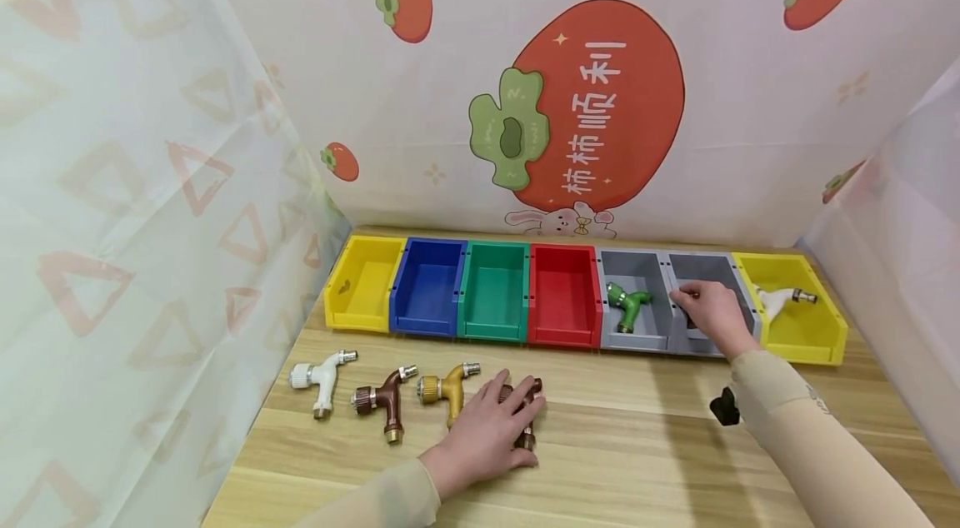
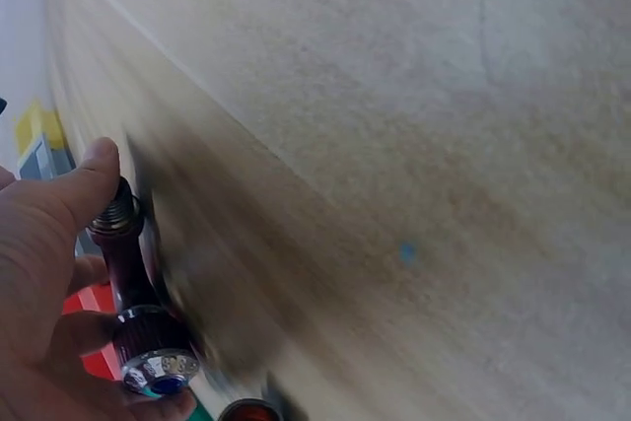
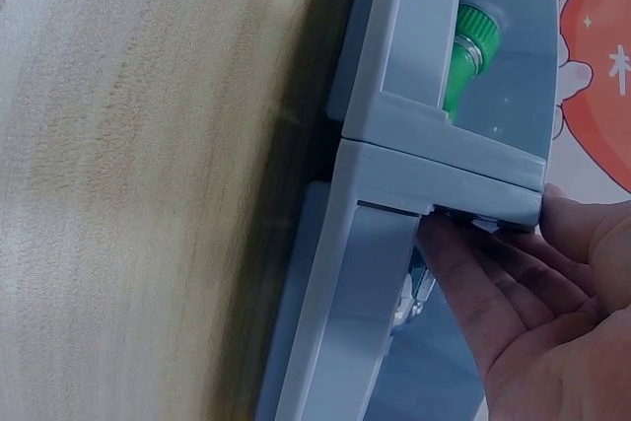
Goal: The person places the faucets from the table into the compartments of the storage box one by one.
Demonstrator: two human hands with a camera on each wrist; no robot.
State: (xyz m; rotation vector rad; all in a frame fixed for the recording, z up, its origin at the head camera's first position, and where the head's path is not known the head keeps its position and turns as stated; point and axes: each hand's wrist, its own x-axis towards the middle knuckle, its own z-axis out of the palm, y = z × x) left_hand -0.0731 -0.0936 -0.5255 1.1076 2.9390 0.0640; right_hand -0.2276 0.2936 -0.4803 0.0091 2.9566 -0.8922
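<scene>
In the head view my left hand [image 1: 487, 428] lies over a dark brown faucet [image 1: 528, 432] on the table. Seen from the left wrist, thumb and fingers curl round this faucet [image 2: 133, 273], which has a ribbed knob and a threaded end. My right hand [image 1: 712, 311] reaches into the right-hand grey bin, thumb by the divider [image 3: 444, 170] and fingers inside. Its fingers pinch a dark faucet, mostly hidden; a shiny metal part [image 3: 409, 298] shows below them. A green faucet [image 1: 628, 305] lies in the neighbouring grey bin [image 1: 633, 345].
White [image 1: 324, 378], brown [image 1: 390, 401] and yellow-brown [image 1: 452, 388] faucets lie left of my left hand. Yellow [image 1: 356, 320], blue [image 1: 423, 326], green [image 1: 491, 332] and red [image 1: 564, 335] bins continue the row. A white faucet [image 1: 780, 299] sits in the right yellow bin [image 1: 806, 351].
</scene>
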